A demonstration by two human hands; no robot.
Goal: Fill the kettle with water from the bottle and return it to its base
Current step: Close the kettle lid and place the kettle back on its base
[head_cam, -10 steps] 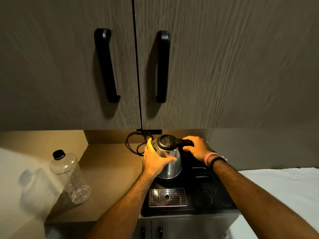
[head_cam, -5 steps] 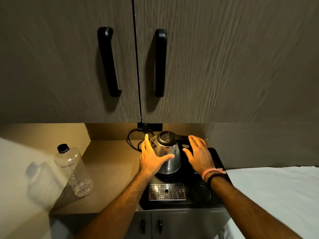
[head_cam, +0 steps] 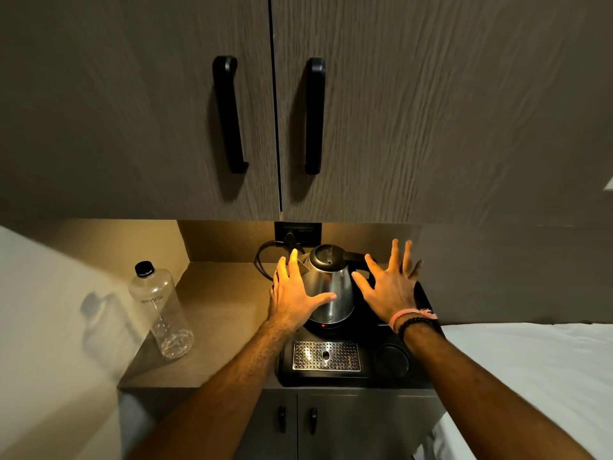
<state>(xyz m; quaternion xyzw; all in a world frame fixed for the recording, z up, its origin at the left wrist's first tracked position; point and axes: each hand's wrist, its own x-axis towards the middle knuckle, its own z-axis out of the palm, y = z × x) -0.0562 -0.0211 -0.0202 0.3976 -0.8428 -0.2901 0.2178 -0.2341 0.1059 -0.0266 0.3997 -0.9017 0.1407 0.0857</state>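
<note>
A steel kettle (head_cam: 335,287) with a black lid and handle stands upright on its round base (head_cam: 326,326), where a small red light glows, on a black tray (head_cam: 368,330). My left hand (head_cam: 295,295) is spread flat at the kettle's left side, thumb across its front, holding nothing. To the right of the kettle my right hand (head_cam: 391,287) hovers with fingers wide apart, off the handle. A clear plastic bottle (head_cam: 161,313) with a black cap on stands upright at the counter's left; it looks nearly empty.
A perforated metal drip grate (head_cam: 326,355) and a round recess (head_cam: 391,360) sit at the tray's front. A black cord (head_cam: 265,257) loops to the wall socket (head_cam: 298,233). Upper cabinet doors (head_cam: 232,111) hang low overhead. A white bed (head_cam: 530,370) lies right.
My right hand let go of the kettle's handle, drew back and opened wide. My left hand stayed by the kettle's left side. The kettle has not moved.
</note>
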